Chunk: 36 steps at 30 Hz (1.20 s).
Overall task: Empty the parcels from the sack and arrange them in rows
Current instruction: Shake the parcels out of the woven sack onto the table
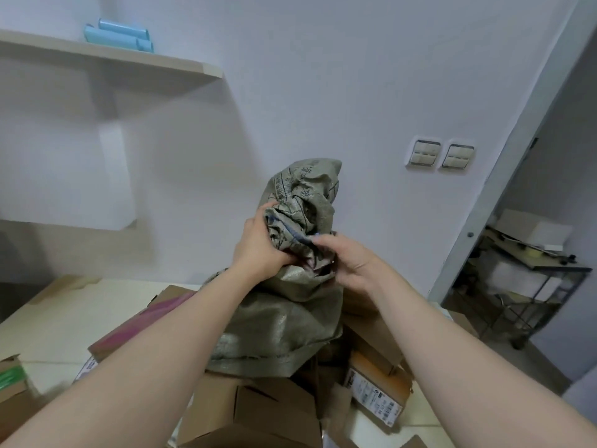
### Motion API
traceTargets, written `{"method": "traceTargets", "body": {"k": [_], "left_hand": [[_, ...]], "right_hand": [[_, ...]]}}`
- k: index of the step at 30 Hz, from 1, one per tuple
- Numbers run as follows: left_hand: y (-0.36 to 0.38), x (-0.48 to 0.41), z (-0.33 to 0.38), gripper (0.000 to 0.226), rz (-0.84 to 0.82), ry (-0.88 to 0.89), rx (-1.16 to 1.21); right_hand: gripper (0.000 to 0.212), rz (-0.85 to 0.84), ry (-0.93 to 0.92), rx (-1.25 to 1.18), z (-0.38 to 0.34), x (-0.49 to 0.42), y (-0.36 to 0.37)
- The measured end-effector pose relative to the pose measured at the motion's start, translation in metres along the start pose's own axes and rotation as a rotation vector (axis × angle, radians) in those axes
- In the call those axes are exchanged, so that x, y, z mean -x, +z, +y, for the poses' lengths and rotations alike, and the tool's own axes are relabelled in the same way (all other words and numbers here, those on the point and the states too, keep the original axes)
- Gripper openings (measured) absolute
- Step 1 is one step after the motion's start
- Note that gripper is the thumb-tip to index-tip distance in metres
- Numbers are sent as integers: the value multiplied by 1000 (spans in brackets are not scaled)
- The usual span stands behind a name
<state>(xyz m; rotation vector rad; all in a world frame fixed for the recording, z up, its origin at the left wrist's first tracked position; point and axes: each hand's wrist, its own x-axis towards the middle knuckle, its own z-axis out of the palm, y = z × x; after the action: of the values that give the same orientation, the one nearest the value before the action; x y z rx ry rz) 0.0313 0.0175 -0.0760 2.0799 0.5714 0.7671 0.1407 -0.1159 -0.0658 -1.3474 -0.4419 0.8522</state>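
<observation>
Woven sack point(284, 324) above parcels point(258, 405) on floor point(64, 318); left hand point(258, 250), right hand point(349, 260) clutch its bunched top; lift straight, shake.

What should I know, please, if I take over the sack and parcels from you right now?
Left hand grips the sack by its bunched fabric, held up.
Right hand pinches the same bunch beside it.
Parcels lie heaped on the floor under the sack.
Done: sack hangs limp, seemingly emptied; its inside is hidden.
Left: set sack aside, arrange parcels in rows.
</observation>
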Motion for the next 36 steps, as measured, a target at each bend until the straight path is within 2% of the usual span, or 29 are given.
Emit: {"method": "traceTargets", "body": {"k": [2,4,6,7,9,10,12,14,16,19,21,25,30,33,36], "left_hand": [[0,-1,4,97,25,30,-140],[4,1,10,81,50,86,-339],[11,5,18,76,88,169,-485],[14,7,22,76,110,194,-498],[19,8,27,82,142,192,-445],[21,7,27,90,145,189,-414],[23,8,26,110,86,217,-340],[21,7,26,126,-63,241,-203],[19,0,30,134,-160,256,-171],[8,-9,45,133,-94,153,-284],[-4,-13,52,128,-35,36,-250],[-30,-21,50,131,-5,-158,-16],[-39,-21,47,161,3,-394,416],[-35,-13,42,151,-21,-422,558],[-33,-6,45,145,-62,-410,637]], "right_hand": [[78,-106,24,-28,-12,3,1],[107,-43,18,23,-17,2,7],[117,32,-2,132,-17,3,18],[112,54,-26,145,-15,3,23],[82,99,-98,54,-11,3,24],[65,131,-128,-2,-10,5,23],[52,222,-158,-22,-8,5,17],[53,337,-171,-4,-6,1,13],[55,410,-194,-17,-10,-1,11],[58,454,-248,-53,-28,1,13],[60,488,-287,-9,-41,1,13],[51,443,-333,-88,-66,5,11],[41,345,-346,-133,-70,6,14],[28,272,-299,-176,-55,9,18],[32,235,-224,-219,-40,11,23]]}}
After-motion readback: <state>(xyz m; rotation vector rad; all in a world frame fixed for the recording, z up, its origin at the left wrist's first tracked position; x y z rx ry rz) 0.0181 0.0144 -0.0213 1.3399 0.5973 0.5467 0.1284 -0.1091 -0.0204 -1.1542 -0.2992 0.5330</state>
